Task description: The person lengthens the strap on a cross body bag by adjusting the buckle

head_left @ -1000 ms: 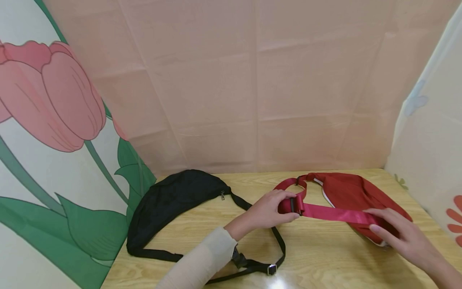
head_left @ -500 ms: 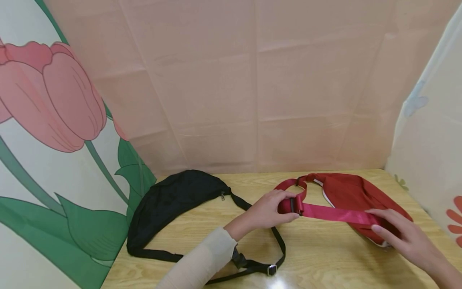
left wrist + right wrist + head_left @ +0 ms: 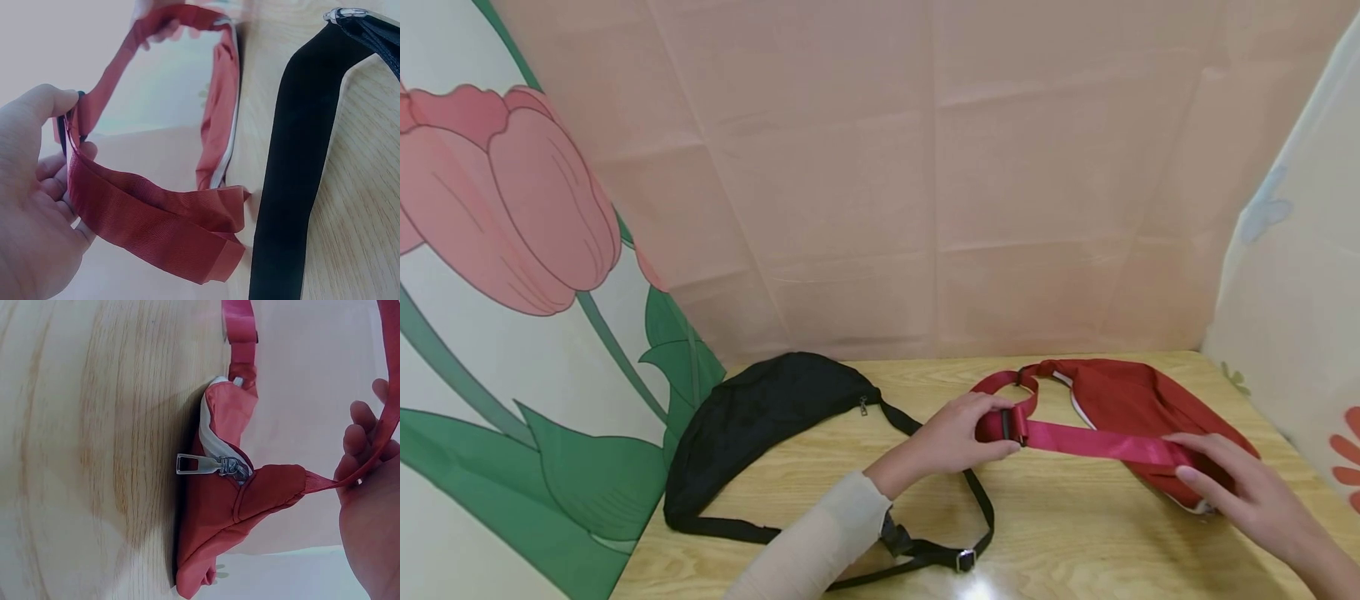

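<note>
A red waist bag lies at the right of the table, its pinkish-red strap raised in front of it. My left hand pinches the strap at its black buckle, thumb on the near side. Below that hand, the doubled strap hangs in a loop in the left wrist view. My right hand holds the strap near the bag's right end, and the stretch between both hands is nearly straight. In the right wrist view, the strap passes along the fingers, and a metal zipper pull sticks out from the bag.
A black waist bag lies at the left of the wooden table. Its black strap curves under my left forearm, with a metal buckle near the front. A pinkish sheet hangs behind the table; printed sheets flank it.
My right hand has shifted very slightly to the right with the strap. My left hand keeps its hold at the buckle, and both bags lie as before.
</note>
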`<state>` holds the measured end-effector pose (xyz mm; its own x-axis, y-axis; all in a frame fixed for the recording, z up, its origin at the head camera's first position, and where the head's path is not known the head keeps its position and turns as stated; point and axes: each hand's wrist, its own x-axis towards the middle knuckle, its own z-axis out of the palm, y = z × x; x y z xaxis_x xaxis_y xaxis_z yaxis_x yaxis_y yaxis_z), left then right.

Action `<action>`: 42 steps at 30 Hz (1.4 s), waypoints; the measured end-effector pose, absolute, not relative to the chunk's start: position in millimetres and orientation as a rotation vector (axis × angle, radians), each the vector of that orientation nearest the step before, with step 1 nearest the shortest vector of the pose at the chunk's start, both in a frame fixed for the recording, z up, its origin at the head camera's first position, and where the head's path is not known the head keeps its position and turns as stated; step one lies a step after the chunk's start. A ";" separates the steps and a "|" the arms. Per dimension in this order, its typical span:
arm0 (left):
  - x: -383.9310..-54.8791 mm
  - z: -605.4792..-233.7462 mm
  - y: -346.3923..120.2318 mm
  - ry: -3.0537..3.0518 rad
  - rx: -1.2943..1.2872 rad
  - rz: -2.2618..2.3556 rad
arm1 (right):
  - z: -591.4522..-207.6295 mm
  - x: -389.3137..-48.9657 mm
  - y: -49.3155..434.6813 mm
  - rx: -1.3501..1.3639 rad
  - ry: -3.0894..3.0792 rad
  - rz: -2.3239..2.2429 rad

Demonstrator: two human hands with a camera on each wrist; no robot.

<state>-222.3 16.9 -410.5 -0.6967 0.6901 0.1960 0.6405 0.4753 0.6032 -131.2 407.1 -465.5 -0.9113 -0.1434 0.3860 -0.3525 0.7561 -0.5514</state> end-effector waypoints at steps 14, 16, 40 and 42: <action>-224.4 -410.0 16.9 2.639 1.209 1.022 | -464.8 -132.1 407.6 0.366 -2.611 0.897; -224.5 -409.5 16.4 2.637 1.209 1.029 | -464.9 -132.6 407.0 0.364 -2.586 0.900; -225.5 -409.2 16.9 2.613 1.199 1.066 | -465.4 -131.6 406.5 0.374 -2.549 0.907; -225.1 -408.5 17.1 2.610 1.200 1.073 | -463.7 -130.7 405.1 0.374 -2.557 0.890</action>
<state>-225.1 17.1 -408.5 -0.6912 0.6916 0.2093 0.6389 0.4496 0.6242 -130.7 405.1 -463.7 -0.8817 -0.1162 0.4573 -0.3751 0.7606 -0.5299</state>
